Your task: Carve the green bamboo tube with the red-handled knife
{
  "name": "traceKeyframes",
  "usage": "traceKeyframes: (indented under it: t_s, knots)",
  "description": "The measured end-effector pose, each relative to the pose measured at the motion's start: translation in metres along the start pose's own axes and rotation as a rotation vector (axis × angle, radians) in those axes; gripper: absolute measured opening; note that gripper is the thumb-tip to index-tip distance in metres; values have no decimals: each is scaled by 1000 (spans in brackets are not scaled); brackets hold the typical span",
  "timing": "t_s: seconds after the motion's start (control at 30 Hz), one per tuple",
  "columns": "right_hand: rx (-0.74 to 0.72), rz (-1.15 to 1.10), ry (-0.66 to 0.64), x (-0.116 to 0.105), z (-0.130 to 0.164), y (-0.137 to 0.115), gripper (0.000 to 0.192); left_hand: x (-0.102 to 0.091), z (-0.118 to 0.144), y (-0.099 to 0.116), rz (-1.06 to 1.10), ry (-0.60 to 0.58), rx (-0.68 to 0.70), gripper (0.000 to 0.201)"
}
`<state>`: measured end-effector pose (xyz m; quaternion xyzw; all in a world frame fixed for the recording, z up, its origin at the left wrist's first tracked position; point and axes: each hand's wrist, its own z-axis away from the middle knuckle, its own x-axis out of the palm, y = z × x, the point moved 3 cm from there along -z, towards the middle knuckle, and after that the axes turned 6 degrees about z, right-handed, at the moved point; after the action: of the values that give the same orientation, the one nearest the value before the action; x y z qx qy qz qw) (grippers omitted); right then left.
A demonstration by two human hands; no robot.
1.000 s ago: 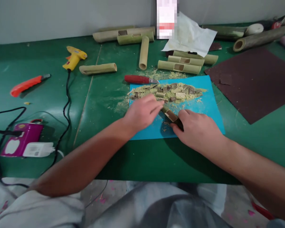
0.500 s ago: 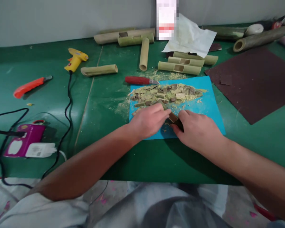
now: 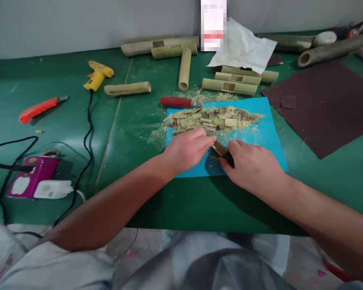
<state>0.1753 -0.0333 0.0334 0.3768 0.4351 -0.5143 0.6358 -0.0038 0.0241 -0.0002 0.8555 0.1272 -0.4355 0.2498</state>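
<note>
My right hand [image 3: 252, 161] is wrapped around the near end of a dark bamboo tube [image 3: 220, 149] with a rectangular opening cut in its upper side. The tube slants away to the upper left over a blue sheet [image 3: 269, 133]. My left hand [image 3: 189, 149] has its fingers closed at the far side of that opening, over the tube. What its fingertips pinch is hidden. Just beyond the hands lies a heap of bamboo chips and shavings [image 3: 211, 118] on the sheet. A red-handled knife [image 3: 177, 102] rests along the sheet's back edge.
Cut bamboo tubes [image 3: 230, 86] lie behind the sheet, beside a crumpled white paper [image 3: 242, 48]. Dark brown sandpaper [image 3: 326, 108] lies right. Leftward are a yellow glue gun [image 3: 98, 76], an orange utility knife [image 3: 39, 109] and a purple power block [image 3: 33, 175] with black cords.
My left hand has shifted slightly left and up along the tube, still with closed fingers. My right hand keeps its hold on the tube. The whole view has moved slightly.
</note>
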Motion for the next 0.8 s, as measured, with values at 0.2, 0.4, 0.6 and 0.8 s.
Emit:
traceKeyframes:
  t_s: [0.2, 0.4, 0.6, 0.8]
  knots:
    - [6, 4, -9, -1, 2, -1, 24, 0, 1, -2, -34, -41, -24, 41]
    - [5, 10, -18, -1, 1, -1, 23, 0, 2, -2, -72, -11, -10, 42]
    - [6, -6, -19, -1, 1, -2, 23, -1, 3, -4, -34, 4, -26, 38]
    - [8, -7, -19, -1, 1, -2, 24, 0, 4, -1, -22, -1, -44, 37]
